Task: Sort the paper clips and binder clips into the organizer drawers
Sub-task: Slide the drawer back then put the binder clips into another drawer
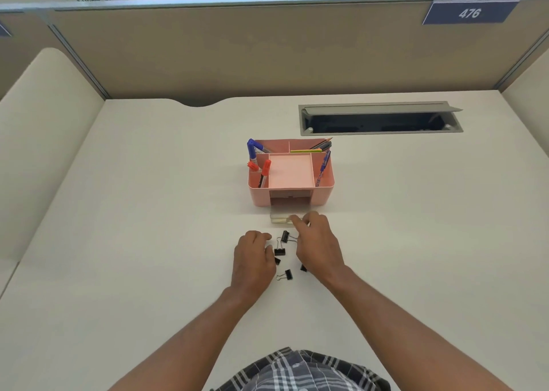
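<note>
A pink desk organizer (322, 196) stands mid-desk, its lower drawer slot empty. The clear drawer (278, 217) lies on the desk just in front of it. Several black binder clips lie between my hands: one at top (284, 236), one below it (279, 251), one nearest me (287, 275); two more are partly hidden under my hands. My right hand (318, 243) reaches over the drawer's right end, fingers bent, a small pale item pinched at the fingertips that I cannot identify. My left hand (252, 260) rests curled on the desk left of the clips.
Markers, pens and pencils stand in the organizer's top compartments (261, 165). An open grey cable hatch (380, 119) is set in the desk behind to the right. A tan partition wall (267, 49) closes off the back.
</note>
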`<action>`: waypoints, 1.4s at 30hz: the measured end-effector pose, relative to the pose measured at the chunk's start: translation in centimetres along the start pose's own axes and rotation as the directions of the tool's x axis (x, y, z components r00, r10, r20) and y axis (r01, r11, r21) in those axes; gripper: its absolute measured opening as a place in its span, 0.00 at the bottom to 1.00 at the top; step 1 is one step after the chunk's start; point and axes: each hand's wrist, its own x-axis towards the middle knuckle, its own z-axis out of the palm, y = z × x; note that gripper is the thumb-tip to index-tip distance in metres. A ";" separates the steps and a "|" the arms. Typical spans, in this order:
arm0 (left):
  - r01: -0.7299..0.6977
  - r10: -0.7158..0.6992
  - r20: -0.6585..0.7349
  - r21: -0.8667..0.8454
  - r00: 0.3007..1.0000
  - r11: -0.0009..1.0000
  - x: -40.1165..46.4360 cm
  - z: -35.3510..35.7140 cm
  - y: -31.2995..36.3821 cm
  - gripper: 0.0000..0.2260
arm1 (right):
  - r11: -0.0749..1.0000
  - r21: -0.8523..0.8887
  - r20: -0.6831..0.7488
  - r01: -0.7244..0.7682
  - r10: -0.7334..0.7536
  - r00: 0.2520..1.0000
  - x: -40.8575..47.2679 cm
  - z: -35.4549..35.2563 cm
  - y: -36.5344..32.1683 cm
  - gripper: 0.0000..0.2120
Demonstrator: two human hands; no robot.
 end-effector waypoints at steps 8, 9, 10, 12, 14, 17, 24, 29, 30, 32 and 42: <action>0.002 -0.004 0.035 0.038 0.999 0.999 -0.5 -0.7 -0.4 0.11 | 0.997 0.072 -0.041 -0.007 0.010 0.999 -1.0 -0.4 0.3 0.20; 0.018 -0.020 0.033 0.053 0.999 0.998 -0.5 -1.0 -0.7 0.11 | 0.996 0.087 -0.038 -0.005 0.009 0.999 -1.1 -0.5 0.3 0.16; 0.035 -0.037 0.034 0.072 0.999 0.997 -0.6 -1.2 -0.9 0.11 | 0.996 0.084 -0.011 0.000 0.001 1.000 -1.3 -0.6 0.3 0.13; 0.059 -0.063 0.044 0.094 0.997 0.994 -0.9 -1.5 -1.4 0.11 | 0.998 0.063 0.094 0.007 -0.013 0.996 -1.5 -0.3 -0.2 0.12; 0.061 -0.066 0.066 0.074 0.996 0.995 -1.1 -1.7 -1.6 0.11 | 0.998 0.052 0.162 -0.023 0.014 0.987 -1.4 0.1 -0.8 0.14; 0.045 -0.051 0.095 0.064 0.994 0.997 -1.0 -2.0 -1.5 0.08 | 0.997 0.036 0.176 -0.073 0.065 0.982 -0.9 0.6 -1.8 0.15; -0.045 0.015 0.240 0.121 0.971 0.992 -0.8 -2.4 -2.4 0.12 | 0.997 -0.024 0.183 -0.072 0.075 0.980 -0.9 0.9 -1.7 0.07; -0.028 -0.005 0.239 0.135 0.971 0.991 -0.4 -2.3 -2.6 0.09 | 0.996 -0.040 0.243 -0.081 0.088 0.966 -1.2 0.5 -1.0 0.07; -0.025 -0.006 0.230 0.131 0.973 0.991 -0.4 -2.3 -2.6 0.08 | 0.996 -0.044 0.256 -0.081 0.090 0.963 -1.2 0.4 -1.0 0.07; -0.024 -0.002 0.211 0.121 0.977 0.992 -0.5 -2.3 -2.6 0.08 | 0.996 -0.044 0.271 -0.083 0.092 0.958 -1.1 0.2 -0.8 0.07; 0.065 -0.070 0.160 0.033 0.985 0.997 -0.9 -2.0 -2.7 0.09 | 0.996 0.047 0.248 -0.076 0.062 0.967 -0.8 -0.4 -0.7 0.09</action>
